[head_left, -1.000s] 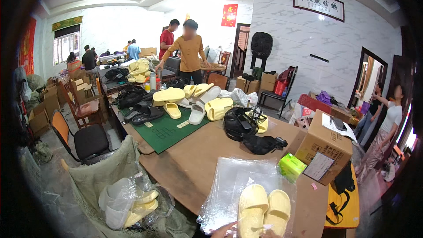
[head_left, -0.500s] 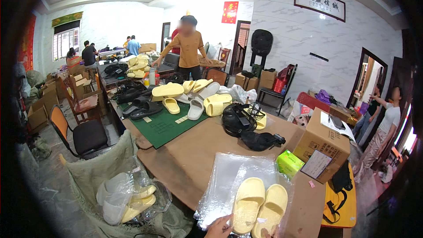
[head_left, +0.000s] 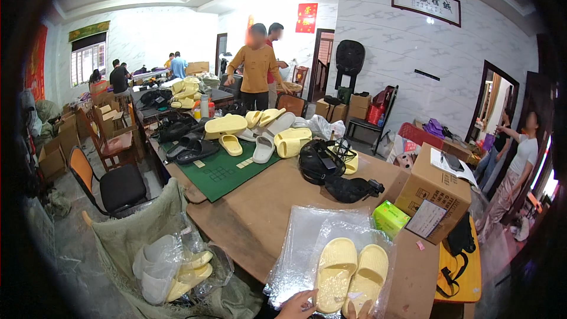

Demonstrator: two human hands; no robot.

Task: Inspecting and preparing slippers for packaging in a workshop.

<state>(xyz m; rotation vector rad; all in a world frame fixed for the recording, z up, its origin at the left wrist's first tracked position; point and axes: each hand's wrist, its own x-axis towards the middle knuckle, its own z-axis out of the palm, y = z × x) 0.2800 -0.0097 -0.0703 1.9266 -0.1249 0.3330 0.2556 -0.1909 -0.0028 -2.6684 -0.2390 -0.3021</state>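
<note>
- Here's the pair of yellow slippers point(head_left: 336, 266), soles down, toes pointing away from us, at the table's near edge, over clear film point(head_left: 322, 239); whether they sit fully inside it, we cannot tell.
- Left hand point(head_left: 297, 305) at the left slipper's outer side, fingers loosely bent, tips right by its edge; pinching film or merely touching, we cannot tell.
- Right hand point(head_left: 358, 309) down at the right slipper's heel, mostly cut off by the lower border; its grip we cannot tell either.
- Watch those heels! So near the table point(head_left: 260, 224) edge, a careless tug could tip the pair off, we reckon.
- And that stack of clear bags point(head_left: 298, 230) lies beneath: thin, slick sheets that may cling, so one pull could drag several along.
- Uneven pressure, one hand against the other, might split the slippers or crease and tear the film.
- Over to the right, the green box point(head_left: 390, 220) stands just beside the bags; a sideways sweep could knock it into the carton point(head_left: 434, 192).
</note>
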